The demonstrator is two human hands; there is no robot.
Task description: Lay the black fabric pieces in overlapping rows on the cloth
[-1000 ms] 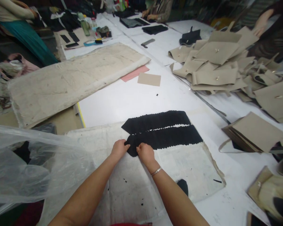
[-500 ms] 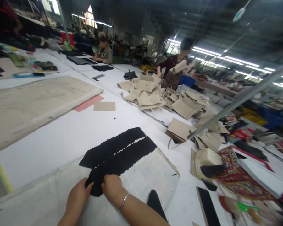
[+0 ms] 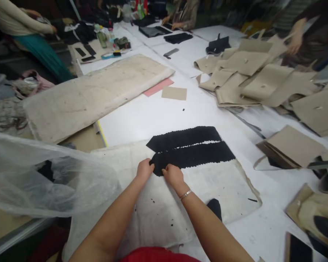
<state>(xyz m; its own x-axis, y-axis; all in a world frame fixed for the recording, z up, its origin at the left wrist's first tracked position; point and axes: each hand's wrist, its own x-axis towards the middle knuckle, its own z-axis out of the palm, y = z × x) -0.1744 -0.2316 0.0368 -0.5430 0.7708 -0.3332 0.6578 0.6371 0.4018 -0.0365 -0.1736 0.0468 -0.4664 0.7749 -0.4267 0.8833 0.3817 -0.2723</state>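
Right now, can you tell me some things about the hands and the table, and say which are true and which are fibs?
1. The left hand and right hand touch the nearer black strip. True.
2. The bracelet is on the left arm. False: it is on the right arm.
3. The farther black strip has bumpy edges. True.
4. The tan pile is at the picture's left. False: it is at the right.
5. The small tan rectangle touches a hand. False: it lies apart.

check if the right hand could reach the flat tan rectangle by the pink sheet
Probably, with a stretch: between the right hand and the tan rectangle lie flat black zigzag-edged strips, nothing tall.
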